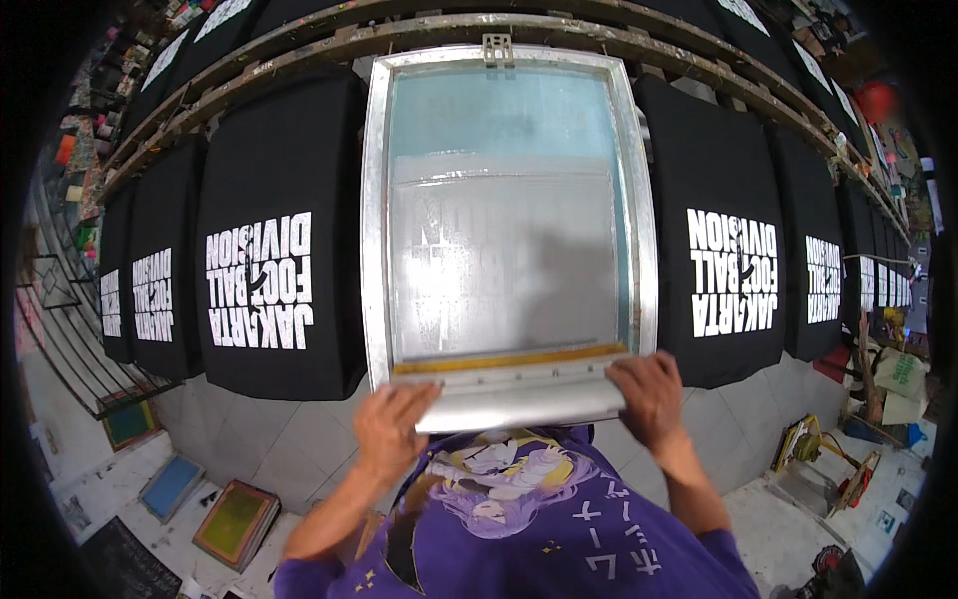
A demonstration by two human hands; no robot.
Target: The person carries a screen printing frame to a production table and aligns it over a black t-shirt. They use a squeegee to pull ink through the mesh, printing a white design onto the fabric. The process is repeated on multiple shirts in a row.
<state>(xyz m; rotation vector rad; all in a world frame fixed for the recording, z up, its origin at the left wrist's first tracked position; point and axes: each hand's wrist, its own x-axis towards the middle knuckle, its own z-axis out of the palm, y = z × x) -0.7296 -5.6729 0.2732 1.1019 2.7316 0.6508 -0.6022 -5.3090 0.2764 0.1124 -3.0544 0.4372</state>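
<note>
A silver squeegee [519, 397] with a yellowish blade edge lies across the near end of a screen-printing frame [378, 200]. Closed round the squeegee's left end is my left hand [393, 427]; its right end is gripped by my right hand [649, 401]. The frame's rim is aluminium. Pale blue mesh [499, 115] shows at its far end, and a wet-looking grey film [499, 270] covers the rest, with faint lettering through it. A shadow falls on the film's right half. What lies beneath the screen is mostly hidden.
Black shirts with white block print lie on boards to the left [269, 150] and right [704, 150]. A metal bracket [497, 50] sits at the frame's far edge, by a long rail [699, 38]. Small framed screens [235, 524] rest at lower left, near a black metal rack [70, 314].
</note>
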